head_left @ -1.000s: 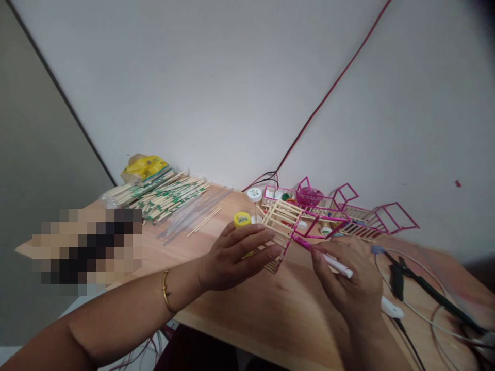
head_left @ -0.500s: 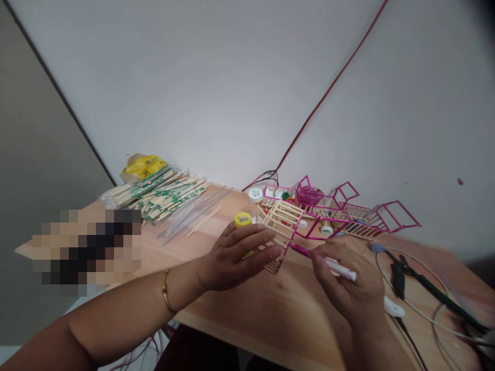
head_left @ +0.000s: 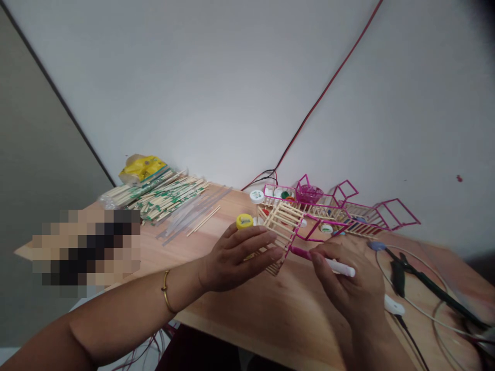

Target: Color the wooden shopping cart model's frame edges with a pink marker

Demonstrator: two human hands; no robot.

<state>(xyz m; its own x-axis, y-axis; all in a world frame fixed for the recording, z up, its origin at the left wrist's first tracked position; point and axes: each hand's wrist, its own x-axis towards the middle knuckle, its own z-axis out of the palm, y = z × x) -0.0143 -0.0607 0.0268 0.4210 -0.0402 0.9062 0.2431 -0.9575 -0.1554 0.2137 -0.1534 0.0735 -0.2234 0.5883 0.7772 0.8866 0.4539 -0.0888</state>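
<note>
My left hand (head_left: 242,252) is closed around a small frame of wooden sticks (head_left: 284,221), shaped like a little chair. Its slats are bare wood, while the edge and legs on the right are painted pink. My right hand (head_left: 350,275) grips a paintbrush (head_left: 340,267) with a white handle and a pink-coated front end. The brush tip touches or lies very close to the frame's lower right edge; I cannot tell which. Behind the frame stands a pink-stained bowl (head_left: 309,194). A yellow-lidded jar (head_left: 244,222) is just beyond my left fingers.
More partly pink stick frames (head_left: 363,219) stand along the wall. Wrapped chopsticks (head_left: 166,198), a yellow packet (head_left: 143,167) and two loose sticks (head_left: 203,220) lie at the left. White-lidded jars (head_left: 257,196) sit at the back. Cables (head_left: 436,288) and pliers-like tools occupy the right side.
The brush tip has shifted slightly down and left along the frame's pink edge. The left hand keeps its hold, and the frame has tilted very little.
</note>
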